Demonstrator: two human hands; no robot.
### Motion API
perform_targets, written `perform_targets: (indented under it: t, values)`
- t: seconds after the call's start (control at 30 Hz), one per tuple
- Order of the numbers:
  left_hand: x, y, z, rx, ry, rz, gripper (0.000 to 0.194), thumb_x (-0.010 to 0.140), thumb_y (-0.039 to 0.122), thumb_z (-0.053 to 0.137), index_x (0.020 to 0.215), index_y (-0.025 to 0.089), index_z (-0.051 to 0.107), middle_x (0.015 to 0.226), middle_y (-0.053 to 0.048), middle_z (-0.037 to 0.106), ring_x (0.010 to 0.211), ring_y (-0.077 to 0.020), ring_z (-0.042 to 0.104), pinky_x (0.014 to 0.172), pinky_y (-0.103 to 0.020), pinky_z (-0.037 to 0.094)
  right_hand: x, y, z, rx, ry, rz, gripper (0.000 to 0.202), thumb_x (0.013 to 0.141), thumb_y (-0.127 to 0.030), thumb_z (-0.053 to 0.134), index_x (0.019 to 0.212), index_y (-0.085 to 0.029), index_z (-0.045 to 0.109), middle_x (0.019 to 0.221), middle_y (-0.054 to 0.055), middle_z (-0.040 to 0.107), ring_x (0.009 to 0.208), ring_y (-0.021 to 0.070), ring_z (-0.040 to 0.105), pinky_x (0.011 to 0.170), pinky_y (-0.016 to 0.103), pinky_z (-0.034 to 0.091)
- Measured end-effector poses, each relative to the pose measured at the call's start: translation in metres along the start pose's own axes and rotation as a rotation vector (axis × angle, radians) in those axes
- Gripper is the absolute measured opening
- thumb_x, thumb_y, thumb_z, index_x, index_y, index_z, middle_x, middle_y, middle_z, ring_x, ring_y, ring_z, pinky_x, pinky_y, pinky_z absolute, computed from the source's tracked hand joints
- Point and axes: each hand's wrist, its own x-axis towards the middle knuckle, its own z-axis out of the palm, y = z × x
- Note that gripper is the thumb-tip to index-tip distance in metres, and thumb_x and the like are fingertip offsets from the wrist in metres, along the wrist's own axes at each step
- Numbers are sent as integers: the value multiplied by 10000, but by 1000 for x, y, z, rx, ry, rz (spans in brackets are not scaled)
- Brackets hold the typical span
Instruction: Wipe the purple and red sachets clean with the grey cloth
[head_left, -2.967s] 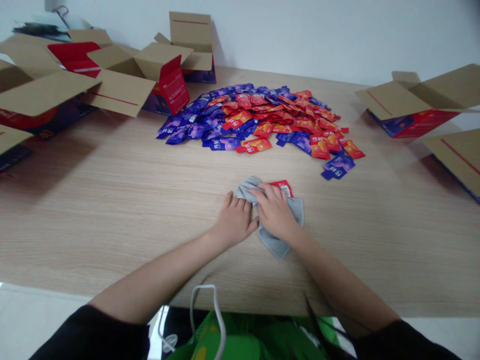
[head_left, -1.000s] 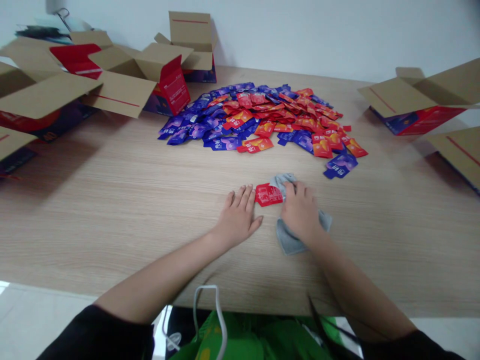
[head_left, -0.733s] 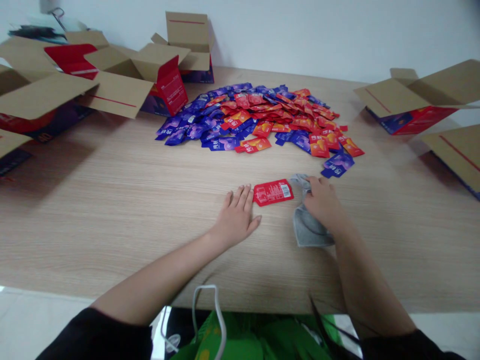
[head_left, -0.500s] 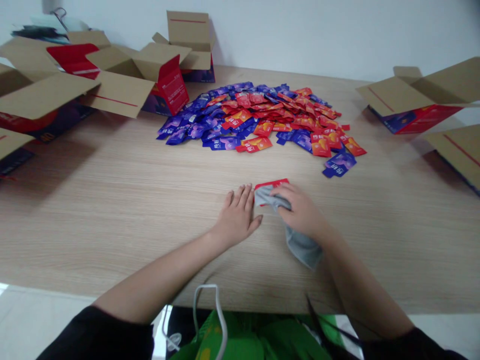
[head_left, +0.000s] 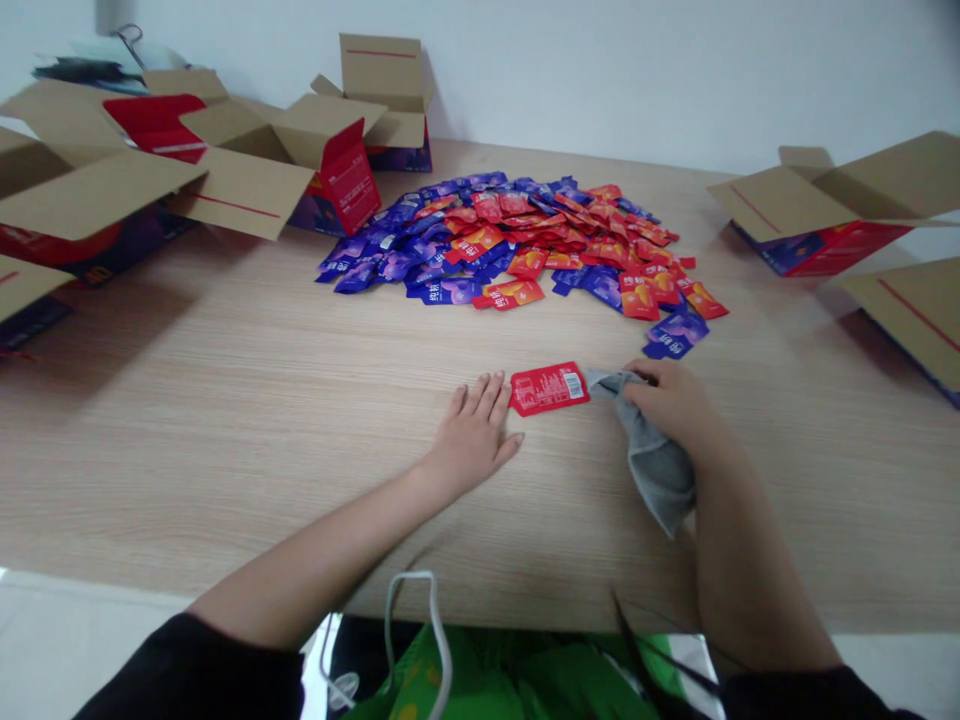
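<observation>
A red sachet point(head_left: 550, 389) lies flat on the table, its printed back with a white barcode facing up. My left hand point(head_left: 474, 425) rests flat on the wood, fingertips at the sachet's left end. To the right of the sachet, my right hand point(head_left: 671, 400) is closed around a grey cloth point(head_left: 657, 465). One corner of the cloth reaches the sachet's right end, while the rest hangs down toward me. Beyond both hands, a heap of red and purple sachets point(head_left: 517, 235) spreads over the table, with a purple sachet point(head_left: 676, 332) at its near right edge.
Open cardboard boxes crowd the left side, among them a red-sided box point(head_left: 349, 180) and a larger box point(head_left: 97, 245). Two more, a far box point(head_left: 832, 245) and a near box point(head_left: 919, 320), stand on the right. Scissors point(head_left: 129, 42) lie at the back left.
My right hand has moved right with the grey cloth, off the red sachet, uncovering its printed back. My left hand has stayed in place.
</observation>
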Motion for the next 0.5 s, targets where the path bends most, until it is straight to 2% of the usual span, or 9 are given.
perform_targets:
  t: [0.1,0.17,0.2,0.27,0.33,0.4,0.5]
  values:
    - [0,0,1,4,12,10,696,986,517,361,1522,77,301,1616,-173,223,1483,-327,236,1166,-522,243,-6,-16,16,128,312,-161,289,754,-230,518,1006,-214,658,856,43,659,780,209,594,673,317,437]
    - [-1,1,1,4,29,12,703,982,518,368,1520,70,301,1613,-178,234,1482,-329,238,1162,-524,250,-14,-31,39,103,431,-336,362,801,-213,486,1140,-205,612,1075,98,638,992,246,582,823,375,459]
    - [-1,1,1,3,39,11,700,980,519,373,1511,66,318,1601,-185,271,1477,-331,249,1159,-525,253,-18,-39,52,50,416,-427,382,827,-205,468,1188,-201,593,1158,119,612,1077,257,554,887,398,445]
    - [-2,1,0,8,44,12,667,975,513,380,1459,55,404,1531,-207,403,1447,-340,314,1156,-528,255,-26,-53,77,-107,269,-553,401,887,-212,432,1264,-202,568,1262,136,573,1159,266,510,958,426,408]
    - [-2,1,-1,21,33,22,615,972,495,381,1376,48,502,1429,-221,522,1393,-348,401,1157,-530,248,-32,-63,96,-257,137,-585,413,917,-257,445,1314,-216,552,1327,138,544,1190,286,479,980,453,377]
    - [-2,0,-1,33,25,31,593,971,490,379,1330,47,544,1392,-224,554,1365,-351,435,1157,-530,247,-35,-68,105,-333,94,-553,431,913,-287,480,1336,-235,543,1356,130,527,1207,300,456,987,466,359]
    - [-2,0,-1,29,41,24,635,974,515,365,1389,49,487,1468,-216,483,1418,-352,360,1152,-527,256,-33,-67,102,-359,104,-491,453,891,-234,487,1340,-250,541,1341,115,533,1186,293,457,982,452,360]
